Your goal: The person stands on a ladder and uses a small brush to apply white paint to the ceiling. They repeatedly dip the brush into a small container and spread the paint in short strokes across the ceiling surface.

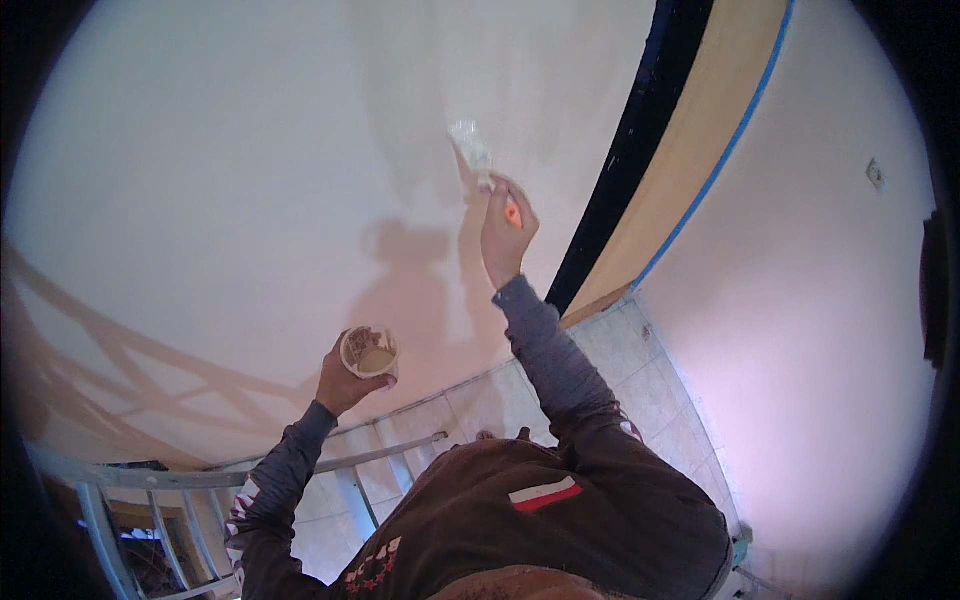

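Broad bare wall (250, 180) lies open left of the brush (472, 150); the taped door frame (680, 160) stands near on its right. The right hand (505, 230) is clenched around the brush handle, bristles on the wall. Well below the brush, the left hand (345, 380) grips a cup (369, 351).

Brush (472, 150) bristles blurred, pale against the wall (250, 180); contact cannot be told. Handle mostly hidden inside right hand (505, 232). Cup (369, 352) base and side covered by left hand (345, 380). Ladder (150, 500) cut off at lower edge. Wall fitting (875, 173) too small to identify.
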`<state>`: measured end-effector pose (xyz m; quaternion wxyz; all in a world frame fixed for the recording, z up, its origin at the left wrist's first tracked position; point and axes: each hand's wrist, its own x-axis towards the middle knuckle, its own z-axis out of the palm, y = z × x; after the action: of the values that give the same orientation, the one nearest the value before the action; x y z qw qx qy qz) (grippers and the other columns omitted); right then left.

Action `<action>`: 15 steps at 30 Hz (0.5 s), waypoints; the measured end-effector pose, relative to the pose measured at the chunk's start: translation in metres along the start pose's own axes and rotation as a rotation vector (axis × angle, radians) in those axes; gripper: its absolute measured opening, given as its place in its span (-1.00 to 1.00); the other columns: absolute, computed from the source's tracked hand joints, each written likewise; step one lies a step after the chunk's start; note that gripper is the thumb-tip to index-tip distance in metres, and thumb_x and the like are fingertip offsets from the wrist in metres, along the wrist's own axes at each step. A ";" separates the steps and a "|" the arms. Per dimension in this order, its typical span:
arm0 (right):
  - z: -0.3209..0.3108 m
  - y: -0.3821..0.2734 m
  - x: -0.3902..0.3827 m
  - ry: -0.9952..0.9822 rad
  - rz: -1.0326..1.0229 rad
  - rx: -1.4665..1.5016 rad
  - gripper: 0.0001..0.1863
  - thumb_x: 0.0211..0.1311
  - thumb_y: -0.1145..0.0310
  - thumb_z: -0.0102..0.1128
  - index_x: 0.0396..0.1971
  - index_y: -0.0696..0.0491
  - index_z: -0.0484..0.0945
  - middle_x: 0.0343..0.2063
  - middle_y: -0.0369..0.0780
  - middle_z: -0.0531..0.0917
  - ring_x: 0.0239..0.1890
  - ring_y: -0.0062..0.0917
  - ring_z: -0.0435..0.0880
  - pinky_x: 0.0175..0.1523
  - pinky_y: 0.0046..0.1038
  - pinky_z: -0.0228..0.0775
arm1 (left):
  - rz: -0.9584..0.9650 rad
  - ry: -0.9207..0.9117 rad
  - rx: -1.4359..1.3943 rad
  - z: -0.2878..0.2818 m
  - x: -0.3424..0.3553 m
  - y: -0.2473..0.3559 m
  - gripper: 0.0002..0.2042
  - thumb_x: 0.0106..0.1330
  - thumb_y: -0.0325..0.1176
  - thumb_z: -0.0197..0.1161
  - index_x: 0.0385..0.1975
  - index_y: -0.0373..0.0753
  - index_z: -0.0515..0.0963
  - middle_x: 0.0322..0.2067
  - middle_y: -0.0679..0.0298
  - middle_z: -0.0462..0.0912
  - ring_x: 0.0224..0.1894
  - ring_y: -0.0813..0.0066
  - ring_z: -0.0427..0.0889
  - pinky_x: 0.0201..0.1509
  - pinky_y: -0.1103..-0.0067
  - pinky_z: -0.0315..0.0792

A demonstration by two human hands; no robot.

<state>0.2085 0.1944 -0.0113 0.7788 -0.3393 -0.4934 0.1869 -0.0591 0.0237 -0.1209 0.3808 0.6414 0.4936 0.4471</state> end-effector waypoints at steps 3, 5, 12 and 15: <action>-0.037 0.036 -0.031 -0.015 0.178 -0.043 -0.75 0.49 0.42 0.08 -0.10 0.24 0.68 -0.39 -0.30 0.71 -0.31 -0.69 0.62 -0.20 -0.60 0.45 | -0.003 -0.016 0.024 -0.001 0.002 0.007 -0.19 -0.12 -0.30 0.72 0.18 -0.32 0.41 0.07 0.16 0.66 0.14 0.36 0.65 0.25 0.42 0.52; -0.062 0.053 -0.035 -0.022 0.241 -0.029 -0.76 0.45 0.43 0.08 -0.16 0.23 0.70 -0.47 -0.33 0.70 -0.38 -0.71 0.60 -0.29 -0.62 0.41 | 0.012 -0.013 0.037 0.000 0.002 0.006 -0.19 -0.12 -0.31 0.71 0.18 -0.32 0.41 0.07 0.15 0.66 0.14 0.35 0.65 0.25 0.41 0.53; -0.081 0.011 0.102 -0.054 0.039 -0.407 -0.75 0.32 0.37 0.16 -0.35 0.21 0.76 -0.57 -0.35 0.69 -0.58 -0.79 0.48 -0.47 -0.60 0.28 | 0.018 -0.030 -0.018 0.003 -0.001 -0.006 -0.17 -0.11 -0.32 0.71 0.21 -0.33 0.38 0.11 0.14 0.63 0.16 0.32 0.63 0.29 0.39 0.52; -0.070 -0.018 0.165 0.017 -0.115 -0.189 -0.74 0.35 0.38 0.12 -0.32 0.20 0.76 -0.55 -0.33 0.69 -0.57 -0.78 0.47 -0.47 -0.62 0.24 | 0.010 -0.030 -0.086 0.005 0.001 -0.011 -0.16 -0.11 -0.34 0.71 0.21 -0.35 0.38 0.11 0.12 0.64 0.16 0.32 0.63 0.29 0.39 0.51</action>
<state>0.3430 0.2613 0.0872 0.7568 -0.3842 -0.5208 0.0918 -0.0574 0.0274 -0.1324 0.4131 0.6335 0.4651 0.4602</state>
